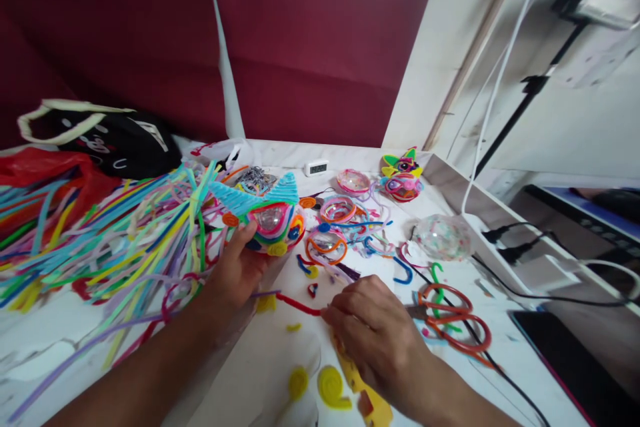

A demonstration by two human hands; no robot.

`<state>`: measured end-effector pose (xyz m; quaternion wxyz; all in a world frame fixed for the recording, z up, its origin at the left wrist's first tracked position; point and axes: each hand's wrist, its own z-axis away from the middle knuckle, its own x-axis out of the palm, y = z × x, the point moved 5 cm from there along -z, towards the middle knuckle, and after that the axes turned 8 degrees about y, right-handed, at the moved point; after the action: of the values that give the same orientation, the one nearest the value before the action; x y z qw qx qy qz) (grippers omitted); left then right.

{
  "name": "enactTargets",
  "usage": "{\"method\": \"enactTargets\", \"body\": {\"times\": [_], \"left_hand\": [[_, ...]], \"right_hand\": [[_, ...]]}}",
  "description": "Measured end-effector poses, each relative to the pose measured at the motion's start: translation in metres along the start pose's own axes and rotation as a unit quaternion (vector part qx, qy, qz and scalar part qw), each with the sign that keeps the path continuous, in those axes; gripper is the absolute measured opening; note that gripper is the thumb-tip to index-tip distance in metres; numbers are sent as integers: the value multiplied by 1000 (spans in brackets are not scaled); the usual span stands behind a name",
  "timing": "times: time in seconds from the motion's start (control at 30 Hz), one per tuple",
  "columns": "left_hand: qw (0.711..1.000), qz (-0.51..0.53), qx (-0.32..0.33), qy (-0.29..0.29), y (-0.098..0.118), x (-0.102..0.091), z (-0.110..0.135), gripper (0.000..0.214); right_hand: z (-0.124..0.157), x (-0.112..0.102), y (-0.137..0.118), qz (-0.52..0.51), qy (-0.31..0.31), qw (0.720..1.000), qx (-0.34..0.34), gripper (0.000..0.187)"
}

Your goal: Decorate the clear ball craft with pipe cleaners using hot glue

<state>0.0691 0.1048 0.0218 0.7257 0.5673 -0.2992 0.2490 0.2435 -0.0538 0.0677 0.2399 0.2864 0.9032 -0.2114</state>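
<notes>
My left hand [239, 270] holds up a round fish-like craft [280, 227] covered in coloured pipe cleaners, with a light blue ribbed fin piece [255, 197] on top. Part of its clear shell shows near my thumb. My right hand [373, 330] is closed, fingertips together at the end of a red pipe cleaner [300, 305] that stretches left over the white surface. Below lie yellow coiled pieces [331, 387] and a yellow strip [370, 407], partly covered by my right hand. Orange-handled scissors [457, 317] lie to the right of it.
A heap of loose pipe cleaners [125, 240] covers the left side, before a black bag [110, 140]. Clear shells [443, 238], decorated balls [401, 187] and a small digital clock [316, 167] stand further back. A black cable [485, 340] and a dark tablet-like slab [565, 367] lie at right.
</notes>
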Motion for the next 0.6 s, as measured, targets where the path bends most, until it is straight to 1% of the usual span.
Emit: {"method": "enactTargets", "body": {"times": [0.1,0.23,0.37,0.47,0.6], "left_hand": [[999,-33,21,22,3,1,1,27],[998,-30,42,24,6,5,3,30],[998,-26,54,32,8,2,3,27],[997,-22,57,39,9,0,2,25],[998,-16,56,31,10,0,1,24]], "right_hand": [[-1,1,0,3,-15,1000,7,21],[-1,2,0,-8,-30,999,11,19],[3,4,3,-8,-44,999,9,16],[5,-2,7,3,-30,1000,-7,16],[3,-14,21,48,-8,999,24,15]]}}
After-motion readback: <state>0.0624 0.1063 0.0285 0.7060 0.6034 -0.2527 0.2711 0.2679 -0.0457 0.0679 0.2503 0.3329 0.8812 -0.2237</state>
